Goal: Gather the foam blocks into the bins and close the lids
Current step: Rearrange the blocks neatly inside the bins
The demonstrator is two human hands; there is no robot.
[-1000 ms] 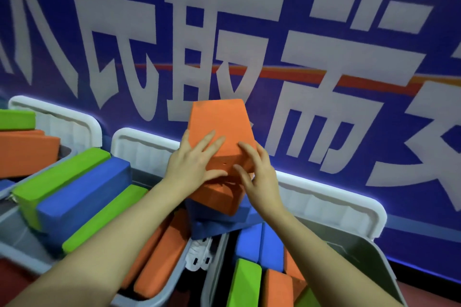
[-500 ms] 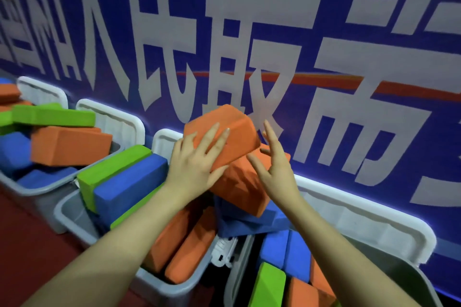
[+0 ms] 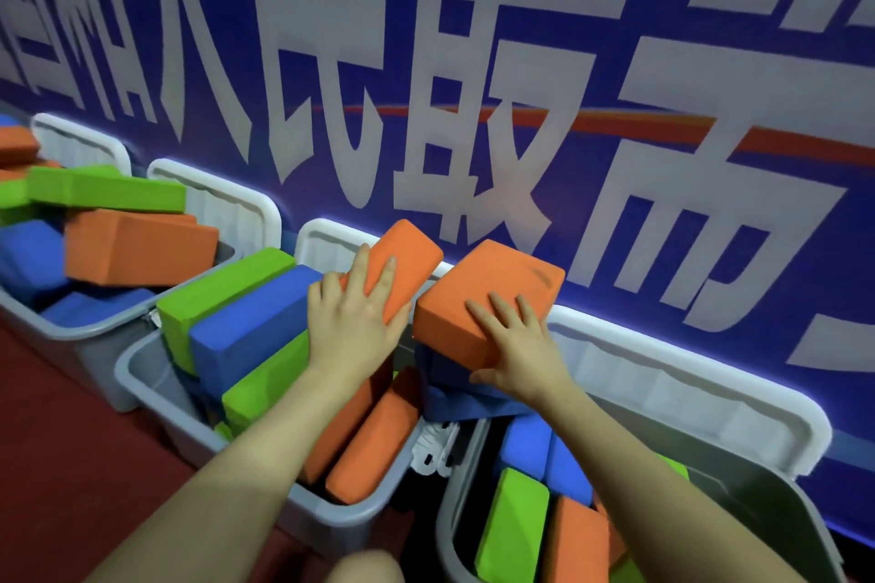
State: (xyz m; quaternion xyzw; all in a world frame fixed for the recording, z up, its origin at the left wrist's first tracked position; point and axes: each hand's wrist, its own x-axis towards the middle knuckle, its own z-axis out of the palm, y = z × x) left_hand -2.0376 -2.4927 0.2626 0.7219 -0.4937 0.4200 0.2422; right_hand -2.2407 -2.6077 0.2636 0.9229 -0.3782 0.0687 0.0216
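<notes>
Both forearms are reaching forward from the bottom edge, bare, converging over the gap between 2 bins. Left hand (image 3: 352,315) is lying palm-down with fingers straight and spread on the left orange block (image 3: 402,265), which is tilting up against the white lid (image 3: 326,241) of the middle bin (image 3: 156,374). Right hand (image 3: 518,346) is pressing flat, fingers extended and close together, on the top face of the right orange block (image 3: 492,298); thumb is sticking out low toward the left. Neither hand is curling around anything. The right orange block is sitting on a blue block (image 3: 454,388) that is bridging the middle bin and the right bin (image 3: 776,516). Both bins are holding green, blue and orange blocks, lids standing open against the blue wall banner (image 3: 473,62). A third bin (image 3: 57,327) further left is piled above its rim.
</notes>
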